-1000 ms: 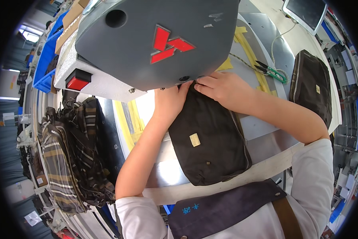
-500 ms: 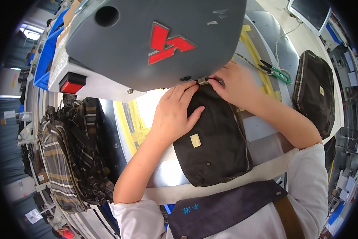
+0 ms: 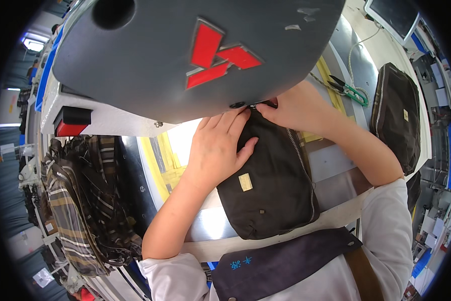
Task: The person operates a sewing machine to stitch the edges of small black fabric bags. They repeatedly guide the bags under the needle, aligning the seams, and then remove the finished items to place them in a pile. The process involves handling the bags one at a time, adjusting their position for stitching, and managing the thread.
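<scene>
A dark brown fabric pouch (image 3: 278, 185) with a long metal zipper and a small pale label lies on the work surface. Its far end reaches under the grey head of a sewing machine (image 3: 150, 65). My left hand (image 3: 218, 143) rests flat on the pouch's left side, thumb spread apart from the fingers. At the far edge, beside the zipper's end, my right hand (image 3: 298, 110) pinches the pouch's fabric between thumb and fingers. Some of the right fingertips are hidden beneath the machine head, as is the needle area.
Green thread snips (image 3: 355, 94) lie right of the machine by a cord. A similar dark pouch (image 3: 398, 115) sits at the far right. Plaid backpacks (image 3: 80, 200) are stacked on the left. Yellow tape (image 3: 155, 165) borders the plate. A screen (image 3: 393, 20) stands at upper right.
The machine head looks larger and covers more of the far edge, as the view has shifted. My right hand has shifted slightly at the pouch's far end; my left stays on the fabric.
</scene>
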`<state>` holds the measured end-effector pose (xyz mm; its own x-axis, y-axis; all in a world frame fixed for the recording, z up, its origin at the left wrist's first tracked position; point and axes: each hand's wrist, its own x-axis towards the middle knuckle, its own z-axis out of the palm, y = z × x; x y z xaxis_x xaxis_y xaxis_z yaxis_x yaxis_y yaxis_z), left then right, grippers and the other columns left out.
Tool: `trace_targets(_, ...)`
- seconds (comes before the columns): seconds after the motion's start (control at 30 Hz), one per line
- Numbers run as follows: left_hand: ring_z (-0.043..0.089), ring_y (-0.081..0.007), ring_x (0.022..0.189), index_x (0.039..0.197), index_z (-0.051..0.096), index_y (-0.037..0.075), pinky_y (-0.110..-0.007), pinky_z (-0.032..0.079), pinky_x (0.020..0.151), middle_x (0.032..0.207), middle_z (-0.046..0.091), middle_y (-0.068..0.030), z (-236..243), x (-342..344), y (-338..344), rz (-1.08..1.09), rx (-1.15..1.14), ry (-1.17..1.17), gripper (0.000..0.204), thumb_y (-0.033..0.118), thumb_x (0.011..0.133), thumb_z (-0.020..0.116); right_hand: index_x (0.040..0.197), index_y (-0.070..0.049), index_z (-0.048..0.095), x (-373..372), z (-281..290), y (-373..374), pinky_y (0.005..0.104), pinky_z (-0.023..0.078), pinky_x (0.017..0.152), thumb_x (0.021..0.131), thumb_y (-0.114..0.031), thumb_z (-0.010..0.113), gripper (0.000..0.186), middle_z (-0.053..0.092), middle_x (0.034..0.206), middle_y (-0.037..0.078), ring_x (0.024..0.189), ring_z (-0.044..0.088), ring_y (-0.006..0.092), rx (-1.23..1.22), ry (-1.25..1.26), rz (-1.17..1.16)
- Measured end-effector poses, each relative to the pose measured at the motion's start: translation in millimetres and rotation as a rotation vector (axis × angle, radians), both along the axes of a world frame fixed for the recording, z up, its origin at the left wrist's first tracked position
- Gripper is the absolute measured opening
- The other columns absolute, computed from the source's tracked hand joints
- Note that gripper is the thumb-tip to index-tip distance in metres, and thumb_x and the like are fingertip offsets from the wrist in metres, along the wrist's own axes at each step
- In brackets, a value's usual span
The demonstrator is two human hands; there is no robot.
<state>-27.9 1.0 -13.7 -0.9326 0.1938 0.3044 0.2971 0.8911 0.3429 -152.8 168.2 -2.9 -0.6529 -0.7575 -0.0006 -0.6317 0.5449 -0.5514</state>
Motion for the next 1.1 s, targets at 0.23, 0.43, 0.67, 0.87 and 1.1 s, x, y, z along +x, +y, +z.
trace_targets(0.23, 0.056, -0.0306, 0.113, 0.111, 0.059, 0.002, -0.04, 0.044, 0.096, 0.124, 0.058, -0.0103, 0, 0, -1, -0.004, -0.001, -0.002, 0.045, 0.017, 0.071, 0.073, 0.092, -0.004, 0.061, -3, -2, 0, 0.0334, 0.046, 0.063, 0.078, -0.017, 0.067, 0.02, 0.062, 0.074, 0.005, 0.069, 0.06, 0.0204, -0.14, -0.281, -0.106)
trace_targets(0.43, 0.056, -0.0296, 0.113, 0.11, 0.06, 0.003, -0.04, 0.044, 0.096, 0.125, 0.058, -0.0084, 3, 0, -3, -0.009, -0.031, -0.01, 0.043, 0.018, 0.073, 0.073, 0.089, -0.004, 0.057, -8, -13, -5, 0.0349, 0.045, 0.061, 0.076, -0.013, 0.065, 0.017, 0.058, 0.069, 0.005, 0.066, 0.058, 0.0207, -0.208, -0.272, -0.06)
trace_targets(0.67, 0.056, -0.0282, 0.112, 0.11, 0.06, 0.003, -0.04, 0.044, 0.095, 0.124, 0.058, -0.0077, 4, 0, -5, -0.028, -0.035, -0.014, 0.042, 0.019, 0.073, 0.073, 0.089, -0.004, 0.057, -6, -14, -3, 0.0355, 0.045, 0.06, 0.077, -0.011, 0.063, 0.015, 0.058, 0.069, 0.006, 0.066, 0.058, 0.0213, -0.26, -0.235, -0.061)
trace_targets(0.87, 0.056, -0.0276, 0.111, 0.109, 0.06, 0.003, -0.04, 0.044, 0.095, 0.123, 0.058, -0.0074, 5, -1, -6, -0.042, -0.059, -0.004, 0.041, 0.018, 0.073, 0.072, 0.088, -0.005, 0.059, -4, -13, -2, 0.0354, 0.045, 0.06, 0.076, -0.009, 0.061, 0.012, 0.058, 0.067, 0.005, 0.064, 0.058, 0.0205, -0.31, -0.228, -0.108)
trace_targets(1.1, 0.057, -0.027, 0.111, 0.109, 0.06, 0.004, -0.039, 0.044, 0.094, 0.122, 0.059, -0.0072, 4, -2, -8, -0.047, -0.055, -0.008, 0.041, 0.019, 0.074, 0.072, 0.087, -0.007, 0.06, -8, -13, -3, 0.0345, 0.042, 0.057, 0.075, -0.008, 0.06, 0.012, 0.055, 0.064, 0.004, 0.06, 0.055, 0.0193, -0.269, -0.233, -0.062)
